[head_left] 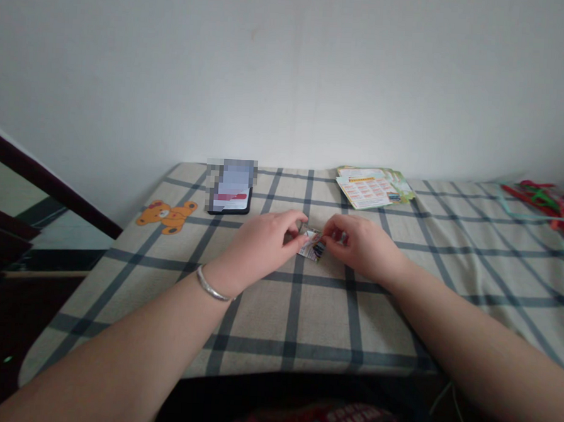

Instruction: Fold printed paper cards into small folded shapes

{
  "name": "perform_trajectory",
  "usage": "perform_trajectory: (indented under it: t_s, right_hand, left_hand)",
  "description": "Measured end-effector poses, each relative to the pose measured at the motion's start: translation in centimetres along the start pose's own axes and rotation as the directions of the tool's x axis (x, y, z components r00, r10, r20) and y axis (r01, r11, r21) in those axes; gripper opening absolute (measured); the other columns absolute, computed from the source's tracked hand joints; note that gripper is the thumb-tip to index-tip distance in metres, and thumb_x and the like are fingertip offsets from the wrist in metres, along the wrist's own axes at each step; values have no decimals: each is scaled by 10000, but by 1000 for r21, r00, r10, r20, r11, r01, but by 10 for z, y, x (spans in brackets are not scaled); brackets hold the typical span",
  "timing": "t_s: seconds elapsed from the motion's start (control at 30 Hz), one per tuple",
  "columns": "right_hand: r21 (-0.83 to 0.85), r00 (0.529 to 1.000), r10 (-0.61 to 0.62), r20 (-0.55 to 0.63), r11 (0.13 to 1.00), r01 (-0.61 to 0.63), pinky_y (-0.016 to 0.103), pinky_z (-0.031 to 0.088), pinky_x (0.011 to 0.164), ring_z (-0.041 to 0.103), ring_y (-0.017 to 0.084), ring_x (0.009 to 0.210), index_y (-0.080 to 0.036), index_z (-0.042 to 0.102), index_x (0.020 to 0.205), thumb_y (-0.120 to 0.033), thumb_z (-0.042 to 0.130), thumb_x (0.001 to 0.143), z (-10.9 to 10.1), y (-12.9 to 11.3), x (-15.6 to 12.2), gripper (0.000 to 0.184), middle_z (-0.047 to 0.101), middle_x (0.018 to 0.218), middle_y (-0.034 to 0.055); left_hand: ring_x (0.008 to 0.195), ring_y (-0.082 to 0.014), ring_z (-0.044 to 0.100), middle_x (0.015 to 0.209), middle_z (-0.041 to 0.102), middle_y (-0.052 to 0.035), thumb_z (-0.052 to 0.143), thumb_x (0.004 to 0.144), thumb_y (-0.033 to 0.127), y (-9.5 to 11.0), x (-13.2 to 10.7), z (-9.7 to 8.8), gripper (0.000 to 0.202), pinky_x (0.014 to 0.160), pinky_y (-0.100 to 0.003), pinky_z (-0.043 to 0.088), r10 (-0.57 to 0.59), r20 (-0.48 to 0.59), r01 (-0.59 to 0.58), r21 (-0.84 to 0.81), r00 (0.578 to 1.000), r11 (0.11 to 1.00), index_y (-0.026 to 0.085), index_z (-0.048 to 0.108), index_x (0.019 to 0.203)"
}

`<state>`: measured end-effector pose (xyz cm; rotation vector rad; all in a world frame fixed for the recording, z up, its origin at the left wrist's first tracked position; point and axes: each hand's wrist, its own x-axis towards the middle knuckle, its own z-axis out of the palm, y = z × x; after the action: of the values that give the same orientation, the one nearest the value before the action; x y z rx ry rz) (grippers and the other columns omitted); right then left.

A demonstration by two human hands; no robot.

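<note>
A small printed piece of paper (312,250), mostly white with a dark patch at its lower right, lies between my two hands over the middle of the table. My left hand (276,233), with a silver bangle (210,287) at the wrist, pinches its upper left part between thumb and fingers. At the upper right edge, the fingers of my right hand (356,243) close on the same paper. My fingers cover part of its top, so whether it is folded is hard to see.
A checked cloth (266,323) covers the table, which meets a white wall. A phone (230,192) and a bear cutout (167,216) lie left. Printed leaflets (368,189) are stacked behind my right hand. Red and green ribbons (551,206) lie far right.
</note>
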<state>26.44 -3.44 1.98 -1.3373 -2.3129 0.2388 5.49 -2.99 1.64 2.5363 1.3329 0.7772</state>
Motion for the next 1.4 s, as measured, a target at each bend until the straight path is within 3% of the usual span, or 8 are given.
perform_trajectory:
  t_s: [0.17, 0.47, 0.73, 0.97, 1.1, 1.23, 1.3, 1.4]
  right_hand:
    - [122, 996, 24, -91, 992, -12, 233, 429, 569, 572, 110, 611, -180, 616, 1134, -202, 594, 833, 3, 1, -1, 303, 677, 785, 5]
    - [91, 996, -66, -63, 993, 71, 248, 417, 593, 561, 125, 665, -178, 667, 847, -252, 616, 859, -1, 1, 0, 91, 642, 758, 13]
    - [109, 978, -155, -139, 979, 170, 245, 416, 624, 562, 119, 699, -184, 630, 801, -160, 611, 832, -1, 3, -1, 43, 637, 787, 6]
    - [134, 949, -200, -245, 962, 237, 250, 433, 633, 573, 129, 713, -189, 627, 806, -199, 614, 852, -3, 1, -1, 49, 634, 770, 17]
    - [143, 953, -193, -235, 963, 230, 258, 444, 631, 575, 136, 710, -194, 627, 816, -191, 581, 858, -4, -1, -2, 62, 631, 784, 27]
    - [128, 946, -241, -217, 954, 272, 277, 449, 670, 580, 145, 732, -195, 620, 802, -180, 571, 850, -4, -1, -2, 70, 639, 797, 32]
    - [137, 949, -233, -212, 955, 264, 273, 449, 671, 582, 141, 733, -193, 625, 813, -189, 579, 852, -3, 1, -2, 61, 643, 795, 28]
    - [150, 959, -206, -193, 960, 237, 253, 446, 646, 587, 131, 728, -189, 640, 859, -203, 615, 837, 0, 4, -1, 36, 648, 800, 19]
  left_hand:
    - [768, -152, 651, 903, 711, 13, 596, 872, 301, 0, 0, 0, 316, 652, -269, 465, -39, -26, 39, -19, 999, 999, 243, 594, 1182]
    - [824, -151, 624, 899, 687, 14, 564, 889, 246, -3, 1, 2, 90, 734, -285, 469, 35, -13, -36, -77, 999, 996, 222, 639, 931]
    - [860, -156, 592, 868, 649, 5, 572, 877, 158, -1, 3, -2, 70, 783, -295, 453, 105, -81, -112, -91, 991, 989, 195, 621, 844]
    - [841, -140, 596, 858, 641, 10, 581, 851, 125, -4, 3, -1, 76, 758, -268, 464, 47, -165, -78, -185, 985, 980, 192, 607, 824]
    - [829, -172, 593, 831, 647, -6, 592, 853, 184, -4, 3, -2, 43, 764, -310, 463, 102, -104, -107, -49, 989, 993, 190, 606, 812]
    - [826, -195, 589, 812, 659, -19, 565, 875, 208, -1, 2, -5, 74, 928, -410, 417, 206, -63, -194, 161, 976, 968, 182, 604, 819]
    - [821, -191, 591, 816, 663, -17, 553, 881, 193, 0, 2, -6, 80, 954, -418, 399, 219, -58, -206, 180, 974, 962, 181, 602, 820]
    - [829, -188, 587, 826, 658, -12, 574, 866, 170, -1, 3, -6, 50, 847, -356, 436, 180, -65, -172, 105, 982, 979, 185, 599, 825]
